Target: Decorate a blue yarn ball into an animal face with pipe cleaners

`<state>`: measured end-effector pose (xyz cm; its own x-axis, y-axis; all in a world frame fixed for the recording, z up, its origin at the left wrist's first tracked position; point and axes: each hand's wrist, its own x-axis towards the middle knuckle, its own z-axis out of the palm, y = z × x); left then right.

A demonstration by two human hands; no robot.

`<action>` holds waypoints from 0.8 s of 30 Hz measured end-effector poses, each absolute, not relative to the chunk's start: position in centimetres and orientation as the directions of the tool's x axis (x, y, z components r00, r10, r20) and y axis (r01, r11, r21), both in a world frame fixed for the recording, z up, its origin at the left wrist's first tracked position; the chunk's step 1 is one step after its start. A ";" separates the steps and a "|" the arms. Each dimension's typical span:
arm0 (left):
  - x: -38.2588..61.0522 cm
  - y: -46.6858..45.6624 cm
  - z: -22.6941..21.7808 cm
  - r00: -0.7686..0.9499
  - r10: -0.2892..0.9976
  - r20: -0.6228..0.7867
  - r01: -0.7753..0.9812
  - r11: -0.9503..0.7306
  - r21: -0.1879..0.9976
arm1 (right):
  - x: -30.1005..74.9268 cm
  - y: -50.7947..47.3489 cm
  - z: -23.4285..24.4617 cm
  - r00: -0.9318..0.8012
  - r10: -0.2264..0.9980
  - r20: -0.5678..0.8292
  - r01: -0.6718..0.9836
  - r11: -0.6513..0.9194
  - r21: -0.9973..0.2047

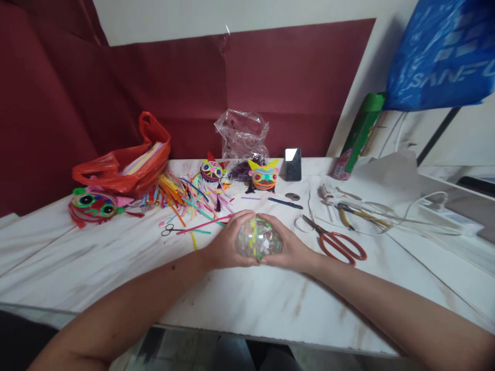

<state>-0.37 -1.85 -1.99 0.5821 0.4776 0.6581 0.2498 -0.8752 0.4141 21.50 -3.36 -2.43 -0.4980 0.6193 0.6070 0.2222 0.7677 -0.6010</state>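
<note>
Between my two hands is a clear, rounded ball point(260, 238) with yellow and green bits showing in or on it. My left hand point(228, 242) curves around its left side, and my right hand point(290, 246) wraps its right side. The fingertips of both hands nearly meet at the top and at the bottom. Red-handled scissors point(340, 246) lie right of my right hand. To the left of my left hand rest small scissors point(168, 230) and a pink pipe cleaner point(201, 225).
Decorated animal heads point(265, 178) stand behind my hands; a larger one point(95, 206) sits left beside a red plastic bag point(127, 167). Colourful pipe cleaners point(174, 193) are heaped there. Pliers point(346, 216), cables, a phone point(293, 165) and a green spray can point(358, 136) are toward the right.
</note>
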 end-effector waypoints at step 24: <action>-0.2 -2.2 -1.9 0.587 0.485 0.648 0.244 -0.870 0.429 | 21.5 -3.2 -2.8 -0.510 0.549 0.662 0.205 0.825 -0.526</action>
<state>-0.21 -2.22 -1.91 0.5872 0.4848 0.6482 0.2443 -0.8696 0.4291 21.49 -3.20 -2.78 -0.5098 0.5489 0.6624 0.2049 0.8253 -0.5262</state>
